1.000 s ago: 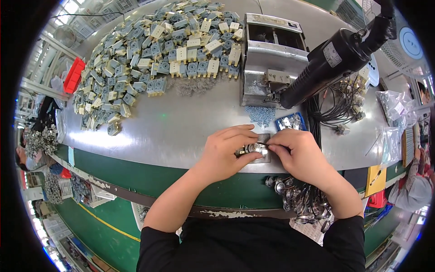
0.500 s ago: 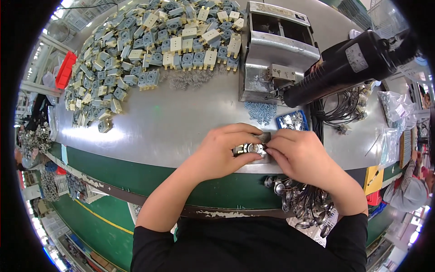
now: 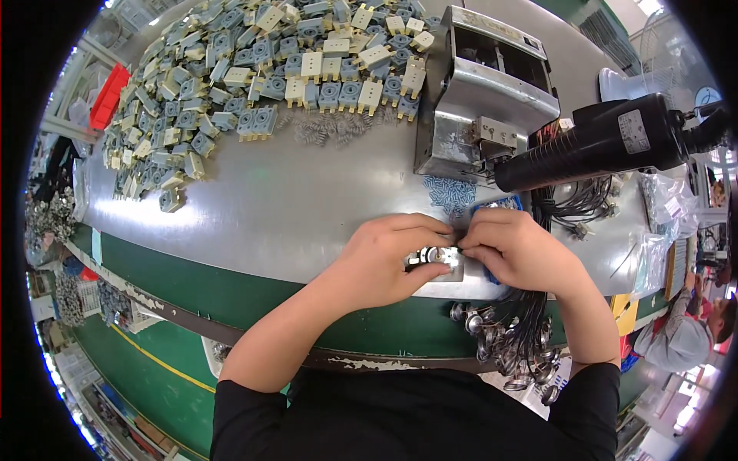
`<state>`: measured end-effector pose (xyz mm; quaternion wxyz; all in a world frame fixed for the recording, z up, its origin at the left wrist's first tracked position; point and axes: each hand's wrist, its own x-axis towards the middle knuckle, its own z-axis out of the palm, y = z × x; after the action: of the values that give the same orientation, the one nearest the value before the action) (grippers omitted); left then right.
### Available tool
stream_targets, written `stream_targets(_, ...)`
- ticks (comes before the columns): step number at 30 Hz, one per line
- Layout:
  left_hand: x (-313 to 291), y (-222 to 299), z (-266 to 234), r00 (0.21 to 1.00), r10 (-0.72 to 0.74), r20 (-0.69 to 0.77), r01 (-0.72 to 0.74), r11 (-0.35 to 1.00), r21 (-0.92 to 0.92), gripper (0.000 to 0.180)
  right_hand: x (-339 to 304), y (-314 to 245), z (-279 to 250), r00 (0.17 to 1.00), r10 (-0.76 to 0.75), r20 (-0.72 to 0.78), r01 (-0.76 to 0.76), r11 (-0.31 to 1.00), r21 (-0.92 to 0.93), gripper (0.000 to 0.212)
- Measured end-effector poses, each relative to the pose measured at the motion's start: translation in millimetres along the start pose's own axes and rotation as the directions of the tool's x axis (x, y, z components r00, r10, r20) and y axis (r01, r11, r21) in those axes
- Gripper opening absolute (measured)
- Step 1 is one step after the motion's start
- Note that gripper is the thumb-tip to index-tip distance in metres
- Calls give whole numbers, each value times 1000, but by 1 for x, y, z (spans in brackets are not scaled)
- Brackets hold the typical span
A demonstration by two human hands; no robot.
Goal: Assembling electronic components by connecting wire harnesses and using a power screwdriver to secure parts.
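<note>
Near the front edge of the metal table, my left hand (image 3: 390,255) curls its fingers and thumb round a small shiny metal part (image 3: 435,256). A round piece shows in the part's middle. Under it lies a flat grey metal block or plate (image 3: 455,270), partly covered by my hands. On the part's right side, my right hand (image 3: 513,247) is pinched, its fingertips close against the part. What those fingertips hold is too small to make out. Small blue screws (image 3: 450,195) lie just beyond my hands, beside a blue tray (image 3: 503,203) of small metal pieces, partly hidden by my right hand.
A large heap of grey-and-cream switch-like blocks (image 3: 254,69) covers the far left, with loose springs (image 3: 330,127) before it. A metal machine (image 3: 492,84) and black powered screwdriver (image 3: 592,142) stand at the right. Black cables with round metal ends (image 3: 500,346) hang over the front edge.
The whole view has shifted slightly. Both hands stay at the metal part; my right fingertips have drawn a little way along its right side, and more of the plate below shows.
</note>
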<state>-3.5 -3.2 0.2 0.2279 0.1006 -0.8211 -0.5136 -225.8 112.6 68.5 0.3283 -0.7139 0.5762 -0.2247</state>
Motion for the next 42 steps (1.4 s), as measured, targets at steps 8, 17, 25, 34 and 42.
stream_targets(8, -3, -2, 2, 999, 39, -23, -39, 999, 13, 31, -4, -4, -1, 996, -26, -89, 22, 999, -43, 16)
stream_targets(17, -6, -2, 5, 994, 93, -61, -89, 994, 65, 32, -1, -14, -3, 981, 4, -195, -6, 1000, -8, 18)
stream_targets(25, -7, -3, 4, 997, 66, -51, -65, 997, 34, 34, 6, -27, 1, 962, 185, -199, -155, 975, 159, 30)
stream_targets(34, -7, -2, 4, 998, 29, -59, -29, 1000, -8, 31, 16, -27, 9, 983, 161, -88, -158, 986, 44, 41)
stream_targets(42, -6, 4, 4, 998, -22, -57, 23, 999, 21, 33, 5, -25, 23, 980, 84, -182, -101, 991, -86, 32)
